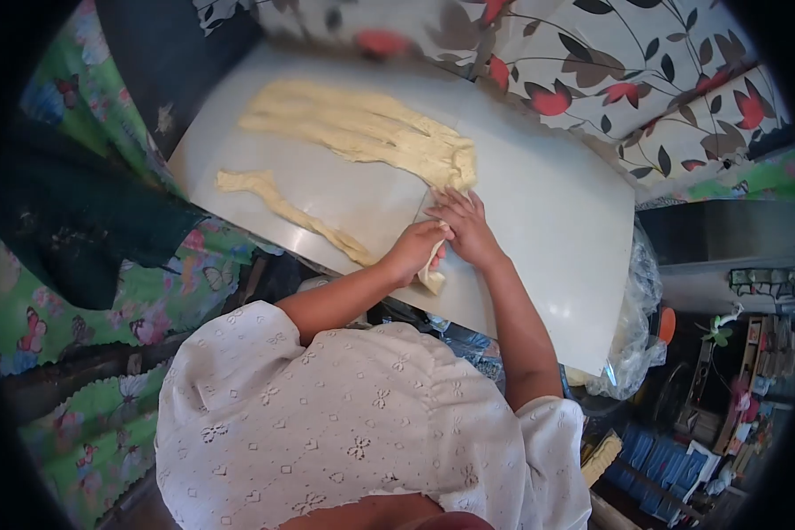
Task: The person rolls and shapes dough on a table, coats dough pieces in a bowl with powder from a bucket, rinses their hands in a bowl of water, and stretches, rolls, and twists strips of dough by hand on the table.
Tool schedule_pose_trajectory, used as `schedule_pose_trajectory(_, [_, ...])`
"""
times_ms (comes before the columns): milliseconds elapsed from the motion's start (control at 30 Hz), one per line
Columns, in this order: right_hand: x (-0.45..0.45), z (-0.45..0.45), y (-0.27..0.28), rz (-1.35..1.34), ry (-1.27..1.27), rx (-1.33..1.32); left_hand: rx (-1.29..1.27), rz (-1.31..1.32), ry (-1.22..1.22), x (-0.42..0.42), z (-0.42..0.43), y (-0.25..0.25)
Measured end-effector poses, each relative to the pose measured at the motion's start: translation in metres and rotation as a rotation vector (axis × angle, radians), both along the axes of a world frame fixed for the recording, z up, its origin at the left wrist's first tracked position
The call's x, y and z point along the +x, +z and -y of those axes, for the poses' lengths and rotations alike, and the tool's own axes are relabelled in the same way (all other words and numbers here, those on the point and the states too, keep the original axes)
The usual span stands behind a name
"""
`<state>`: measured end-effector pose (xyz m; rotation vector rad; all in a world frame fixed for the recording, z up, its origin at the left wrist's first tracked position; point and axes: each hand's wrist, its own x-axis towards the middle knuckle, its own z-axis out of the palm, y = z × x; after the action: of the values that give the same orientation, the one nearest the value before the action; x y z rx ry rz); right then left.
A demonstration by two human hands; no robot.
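Note:
My left hand (417, 251) is closed round a piece of pale yellow dough (432, 282), whose end hangs out below the fingers near the table's front edge. Beside it, touching or almost touching, is my right hand (465, 226). Its fingers are stretched out over the table, with the tips by the near end of a large flat sheet of dough (353, 124). That sheet has long slits along it and a bunched right end. A narrow dough strip (278, 203) lies to the left and runs toward my left wrist; whether it joins the held piece is hidden.
The pale smooth table (556, 256) has its near edge just before my body. Floral cloth (609, 79) hangs behind it. Clear plastic bags (634, 309) hang by the right edge, near an orange lid (666, 325). Dark cloth (71, 212) hangs at left.

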<state>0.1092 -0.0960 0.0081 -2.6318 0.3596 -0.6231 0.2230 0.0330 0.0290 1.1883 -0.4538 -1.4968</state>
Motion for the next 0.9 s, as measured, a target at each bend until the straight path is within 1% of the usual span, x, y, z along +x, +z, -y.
schedule_pose_trajectory(33, [0.006,0.012,-0.011,0.013,0.108,-0.018,0.000,0.066,-0.047,0.005,-0.004,0.007])
schedule_pose_trajectory(67, [0.001,0.037,-0.025,-0.160,0.030,0.026,-0.125,0.123,-0.199,0.007,-0.013,0.017])
schedule_pose_trajectory(100, [0.000,0.053,-0.031,-0.065,-0.153,-0.011,-0.246,0.179,-0.354,0.005,-0.027,0.031])
schedule_pose_trajectory(133, [-0.009,0.074,-0.043,0.116,-0.275,0.106,-0.425,0.242,-0.537,0.000,-0.043,0.065])
schedule_pose_trajectory(167, [-0.023,0.087,-0.026,0.009,-0.223,0.129,-0.492,0.408,-0.757,-0.002,-0.054,0.101])
schedule_pose_trajectory(200, [-0.022,0.075,-0.004,0.144,-0.325,0.379,-0.489,0.410,-0.741,-0.007,-0.057,0.100])
schedule_pose_trajectory(233, [-0.025,0.054,0.017,0.273,-0.429,0.632,-0.617,0.616,-0.604,-0.016,-0.057,0.097])
schedule_pose_trajectory(267, [-0.032,0.035,0.039,0.263,-0.419,0.635,-0.737,0.820,-0.460,-0.025,-0.056,0.096])
schedule_pose_trajectory(300, [-0.039,0.018,0.061,0.275,-0.340,0.710,-0.626,0.873,-0.415,-0.025,-0.047,0.096])
schedule_pose_trajectory(333, [-0.046,0.002,0.072,0.285,-0.258,0.783,-0.628,0.850,-0.255,-0.027,-0.036,0.090])
schedule_pose_trajectory(367, [-0.052,-0.010,0.063,0.406,0.068,1.093,-0.631,0.825,-0.092,-0.029,-0.027,0.084])
schedule_pose_trajectory(400, [-0.057,-0.023,0.049,0.516,0.411,1.387,-0.634,0.829,-0.077,-0.029,-0.022,0.085])
schedule_pose_trajectory(467, [-0.057,-0.065,0.037,0.300,0.254,1.354,-0.650,0.564,-0.029,-0.030,-0.015,0.087])
schedule_pose_trajectory(500, [-0.057,-0.064,0.033,0.305,0.258,1.357,-0.602,0.619,-0.056,-0.027,-0.015,0.091])
schedule_pose_trajectory(533, [-0.055,-0.061,0.030,0.268,0.130,1.427,-0.596,0.625,-0.061,-0.021,-0.015,0.090])
schedule_pose_trajectory(567, [-0.052,-0.057,0.028,0.228,0.000,1.493,-0.638,0.739,-0.079,-0.011,-0.016,0.088])
schedule_pose_trajectory(600, [-0.050,-0.049,0.035,0.233,0.005,1.497,-0.682,0.854,-0.097,-0.002,-0.018,0.088])
schedule_pose_trajectory(633, [-0.051,-0.039,0.046,0.279,0.034,1.428,-0.641,0.746,-0.006,0.004,-0.024,0.090])
schedule_pose_trajectory(667, [-0.050,-0.034,0.059,0.321,0.058,1.361,-0.527,0.667,0.033,0.012,-0.034,0.097])
schedule_pose_trajectory(700, [-0.042,-0.034,0.074,0.318,0.052,1.369,-0.414,0.586,0.072,0.022,-0.044,0.101])
schedule_pose_trajectory(767, [-0.018,-0.038,0.099,0.160,0.205,1.217,-0.469,0.691,0.189,0.051,-0.058,0.091])
schedule_pose_trajectory(800, [-0.004,-0.039,0.098,0.159,0.205,1.214,-0.457,0.746,0.236,0.066,-0.064,0.081])
schedule_pose_trajectory(833, [0.011,-0.042,0.093,0.034,0.217,0.928,-0.445,0.802,0.285,0.083,-0.072,0.068])
schedule_pose_trajectory(867, [0.022,-0.049,0.086,-0.087,0.226,0.638,-0.342,1.187,0.205,0.104,-0.080,0.052])
schedule_pose_trajectory(900, [0.031,-0.058,0.066,-0.090,0.233,0.632,-0.218,1.565,0.118,0.122,-0.089,0.035])
